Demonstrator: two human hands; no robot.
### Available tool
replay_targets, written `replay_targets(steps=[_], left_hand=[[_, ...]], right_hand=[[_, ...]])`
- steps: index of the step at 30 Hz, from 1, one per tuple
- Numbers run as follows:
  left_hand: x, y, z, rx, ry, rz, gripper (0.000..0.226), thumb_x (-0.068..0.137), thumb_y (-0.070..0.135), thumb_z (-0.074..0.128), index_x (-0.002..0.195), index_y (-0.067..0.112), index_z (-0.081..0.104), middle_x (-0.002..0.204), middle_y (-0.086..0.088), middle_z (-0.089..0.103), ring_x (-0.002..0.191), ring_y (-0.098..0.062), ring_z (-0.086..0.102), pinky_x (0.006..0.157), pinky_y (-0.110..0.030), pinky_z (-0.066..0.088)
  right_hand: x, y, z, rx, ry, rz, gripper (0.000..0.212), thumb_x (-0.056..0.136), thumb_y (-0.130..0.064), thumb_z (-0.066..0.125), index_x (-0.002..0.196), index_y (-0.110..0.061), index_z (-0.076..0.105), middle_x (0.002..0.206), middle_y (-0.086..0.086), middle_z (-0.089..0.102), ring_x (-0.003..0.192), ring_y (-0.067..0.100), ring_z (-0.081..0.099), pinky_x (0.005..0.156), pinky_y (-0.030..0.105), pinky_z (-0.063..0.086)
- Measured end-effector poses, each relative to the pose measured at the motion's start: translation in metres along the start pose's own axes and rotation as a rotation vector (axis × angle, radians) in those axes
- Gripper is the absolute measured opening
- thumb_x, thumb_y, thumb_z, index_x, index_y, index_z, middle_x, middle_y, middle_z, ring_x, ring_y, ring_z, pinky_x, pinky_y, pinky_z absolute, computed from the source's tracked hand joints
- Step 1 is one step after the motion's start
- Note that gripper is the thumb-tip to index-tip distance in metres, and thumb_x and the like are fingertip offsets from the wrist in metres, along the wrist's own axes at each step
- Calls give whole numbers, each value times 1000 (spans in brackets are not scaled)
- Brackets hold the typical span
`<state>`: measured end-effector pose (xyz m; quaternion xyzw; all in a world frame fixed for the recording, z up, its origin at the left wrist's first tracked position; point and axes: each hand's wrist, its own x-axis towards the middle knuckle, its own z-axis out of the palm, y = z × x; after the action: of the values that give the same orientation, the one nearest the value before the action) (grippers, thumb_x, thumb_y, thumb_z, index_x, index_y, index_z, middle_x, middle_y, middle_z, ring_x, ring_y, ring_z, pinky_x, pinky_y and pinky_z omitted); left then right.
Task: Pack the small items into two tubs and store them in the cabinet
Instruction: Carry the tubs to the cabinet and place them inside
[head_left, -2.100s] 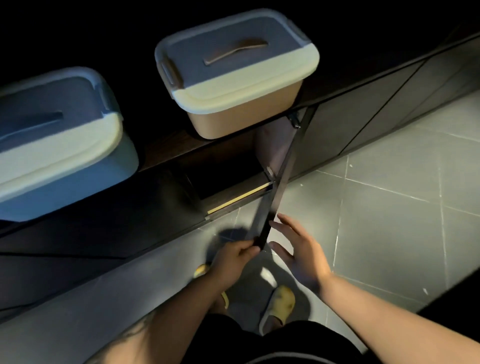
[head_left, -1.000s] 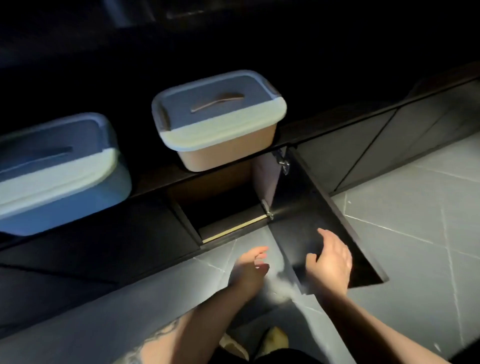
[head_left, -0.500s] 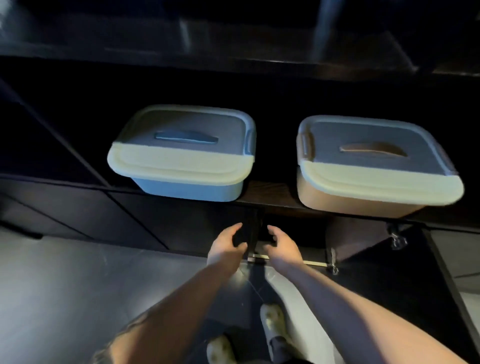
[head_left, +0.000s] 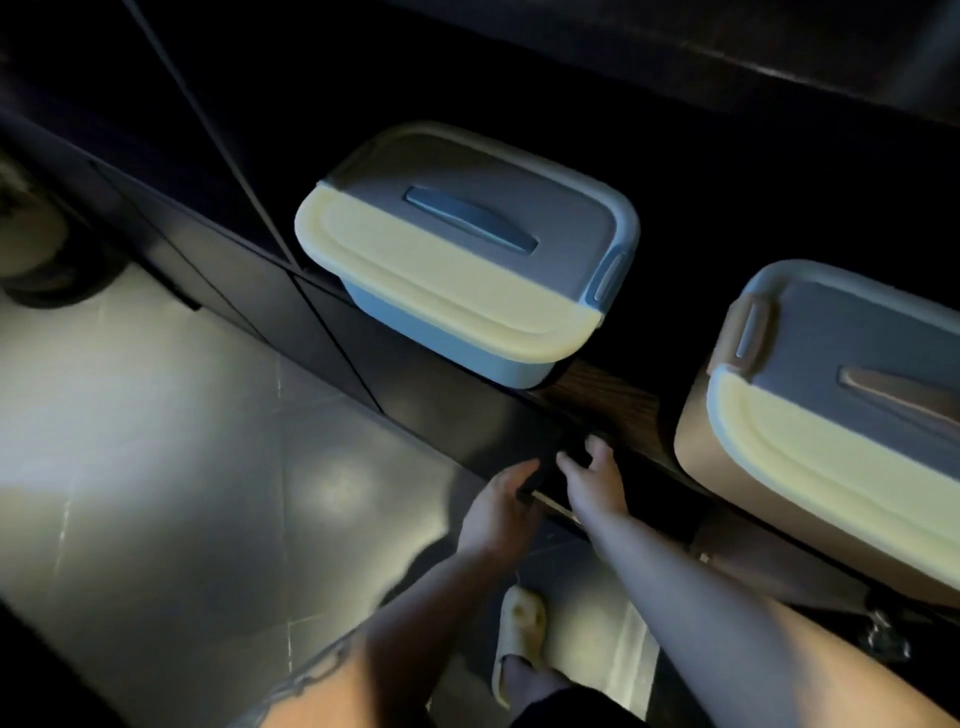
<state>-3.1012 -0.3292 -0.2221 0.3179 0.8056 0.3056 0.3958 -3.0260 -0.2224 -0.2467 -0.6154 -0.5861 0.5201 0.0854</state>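
Two lidded tubs stand on the dark cabinet's wooden top (head_left: 608, 395). The blue tub (head_left: 467, 280) has a grey and cream lid and sits in the middle. A tan tub (head_left: 810, 457) with the same lid is at the right, partly cut off. Below them my left hand (head_left: 496, 512) grips the free edge of a dark cabinet door (head_left: 483, 431). My right hand (head_left: 595, 480) is just right of that edge, fingers spread and touching it. The cabinet's inside is too dark to see.
Grey floor tiles (head_left: 156, 467) spread to the left and below. A foot in a pale slipper (head_left: 519, 639) stands under my arms. A door hinge (head_left: 883, 631) shows at the lower right. A dark round object (head_left: 47, 244) sits on the floor at far left.
The right-hand door was swung open and let go. My view turned left, and both hands moved to the edge of the left door under the blue tub.
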Motion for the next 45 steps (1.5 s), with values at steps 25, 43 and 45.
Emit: replay_targets(steps=[25,43,45], left_hand=[[-174,-203,-127,-657,320,-240,38,90,24,62,127,26,57,113,9,67,104,0,63,95,-30,51],[-161,-298,-281,-572,484,-278,33,98,24,47,130,19,56,122,-5,63,106,-13,59,93,-32,49],[-164,-284,-277,-384,578,-241,39,96,24,49,135,22,50,129,3,56,118,-13,52,102,-37,44]], right_hand=[[-229,33,197,-441,-401,-399,18,90,-40,58,95,-24,66,90,-8,72,86,10,66,74,28,53],[-254,-62,373,-386,-470,-329,27,92,-37,56,112,-22,64,109,1,67,100,19,62,90,38,51],[-250,-63,354,-315,-438,-326,22,92,-32,58,113,-25,63,108,-1,67,99,17,63,92,38,51]])
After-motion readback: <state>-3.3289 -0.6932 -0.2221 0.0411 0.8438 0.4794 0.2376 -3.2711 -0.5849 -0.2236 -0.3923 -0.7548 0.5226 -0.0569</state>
